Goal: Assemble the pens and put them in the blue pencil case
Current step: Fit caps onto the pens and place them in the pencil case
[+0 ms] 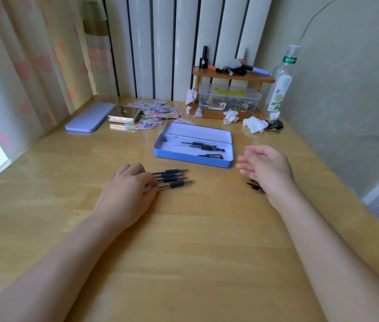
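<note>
An open blue pencil case (160, 153) lies in the middle of the wooden desk, with assembled black pens (203, 146) inside. In front of it, several uncapped pens (172, 178) with black grips lie side by side, tips pointing right. My left hand (128, 189) rests palm down on their rear ends, thumb and fingers pinching the nearest pen. My right hand (265, 168) hovers open to the right of the case, palm turned left, holding nothing. Several black pen caps (254, 185) lie on the desk just under my right wrist, partly hidden.
The case's lid (89, 117) lies at the back left, beside a shiny box (125, 115) and scattered stickers (158, 112). A small wooden shelf (232, 76), a clear storage box (229, 98), crumpled tissues (253, 124) and a tall bottle (281, 82) stand at the back right.
</note>
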